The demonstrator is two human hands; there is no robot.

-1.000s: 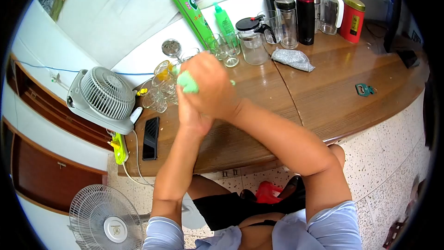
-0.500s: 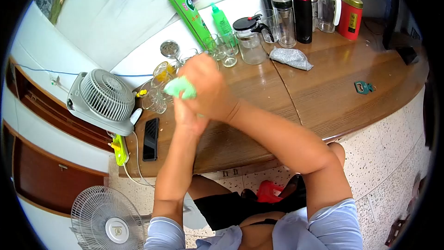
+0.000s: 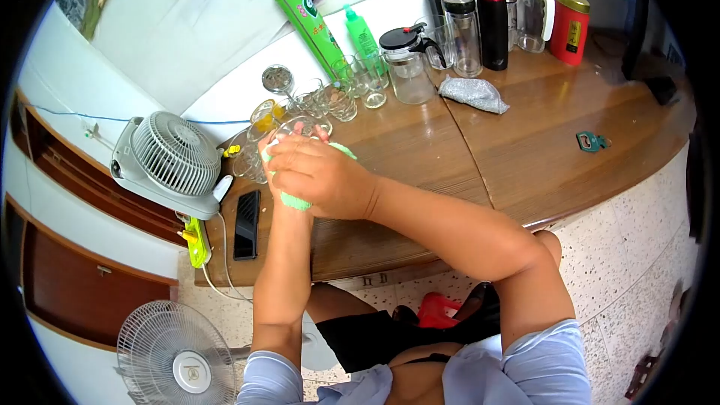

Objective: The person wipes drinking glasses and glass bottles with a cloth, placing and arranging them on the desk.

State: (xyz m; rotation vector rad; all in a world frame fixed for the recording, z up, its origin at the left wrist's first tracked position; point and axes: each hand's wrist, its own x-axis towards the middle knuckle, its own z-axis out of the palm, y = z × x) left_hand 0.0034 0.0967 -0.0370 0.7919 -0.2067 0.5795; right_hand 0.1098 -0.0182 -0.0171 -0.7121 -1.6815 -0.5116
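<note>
In front of my chest, above the table, my two hands are pressed together around a clear drinking glass [image 3: 298, 124]. My left hand [image 3: 276, 182] grips the glass from below and behind, with its fingertips showing near the rim; most of it is covered. A light green cloth [image 3: 295, 202] is wrapped about the glass, its edges sticking out on both sides of the fingers. Over the cloth, my right hand [image 3: 319, 177] is closed, fingers bent round it. Most of the glass is hidden by the hands and cloth.
Several glasses [image 3: 341, 101] stand just behind the hands. A glass teapot [image 3: 411, 79], a black flask [image 3: 491, 26] and a red tin [image 3: 570, 28] line the back. A grey fan [image 3: 176, 157] and a phone [image 3: 247, 225] are left; a silver pouch [image 3: 474, 94] lies right.
My right hand has come down from a raised, blurred position and now lies across the cloth. More of the cloth and the glass rim show, and glasses behind are uncovered.
</note>
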